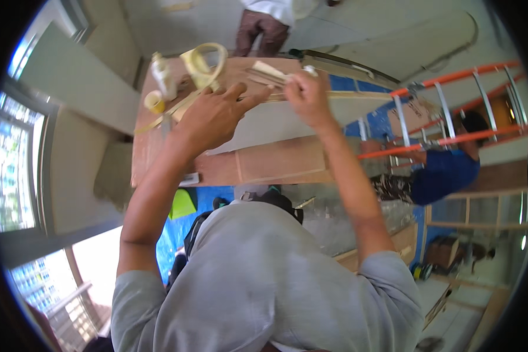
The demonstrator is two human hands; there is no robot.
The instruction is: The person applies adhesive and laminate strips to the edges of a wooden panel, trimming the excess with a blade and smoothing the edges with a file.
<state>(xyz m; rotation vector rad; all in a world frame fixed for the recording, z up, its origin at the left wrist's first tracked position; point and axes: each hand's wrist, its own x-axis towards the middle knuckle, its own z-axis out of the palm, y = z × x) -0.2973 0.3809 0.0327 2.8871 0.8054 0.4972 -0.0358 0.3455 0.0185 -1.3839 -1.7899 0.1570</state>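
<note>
My left hand (212, 117) rests at the long edge of a pale panel (270, 126) on the wooden worktop, its index finger stretched out to the right along that edge. My right hand (307, 98) is closed at the same edge, just right of that fingertip. A small whitish bit (310, 70) shows above the right fist; what the fist grips is mostly hidden. Beyond the hands lie some thin strips (267, 73), blurred near the right knuckles. A loop of cream banding (217, 56) stands past my left hand.
Left on the worktop (144, 149) are a white bottle (163, 77) and a yellow roll (154, 102). An orange ladder (452, 138) leans at the right, near a person in blue (449, 176). Another person (264, 26) stands at the far side. Blue sheeting (173, 232) covers some floor.
</note>
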